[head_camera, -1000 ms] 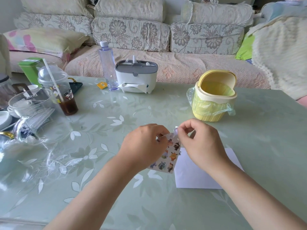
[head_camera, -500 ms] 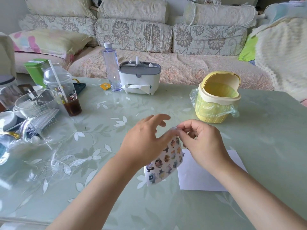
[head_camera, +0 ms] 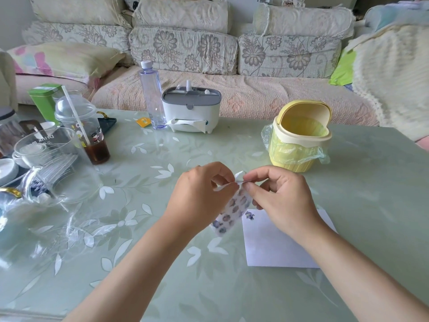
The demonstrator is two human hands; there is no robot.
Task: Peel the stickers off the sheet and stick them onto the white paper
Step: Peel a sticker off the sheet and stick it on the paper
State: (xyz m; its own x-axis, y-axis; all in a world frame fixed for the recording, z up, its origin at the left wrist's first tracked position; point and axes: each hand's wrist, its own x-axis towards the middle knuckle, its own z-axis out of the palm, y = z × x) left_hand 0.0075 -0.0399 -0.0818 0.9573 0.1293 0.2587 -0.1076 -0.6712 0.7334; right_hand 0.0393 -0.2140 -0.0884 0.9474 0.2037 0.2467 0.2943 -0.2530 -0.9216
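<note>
The sticker sheet (head_camera: 234, 208), printed with small cartoon figures, hangs in the air between both hands, just above the counter (head_camera: 371, 182). Its top corner is curled over where the fingers meet. The left hand (head_camera: 199, 196) pinches the sheet's upper edge from the side. The right hand (head_camera: 283, 196) pinches the curled corner between thumb and forefinger; whether it has a sticker or only the backing cannot be told. Under the right wrist the white paper (head_camera: 278, 242) lies flat on the counter, with one sticker (head_camera: 249, 215) near its far left corner. Beyond the hands stands a yellow bin (head_camera: 299, 140) lined with a plastic bag. Farther back left are a tissue box (head_camera: 191, 110) and a clear bottle (head_camera: 152, 94). A lidded cup (head_camera: 86, 129) with a straw stands at the left.
</note>
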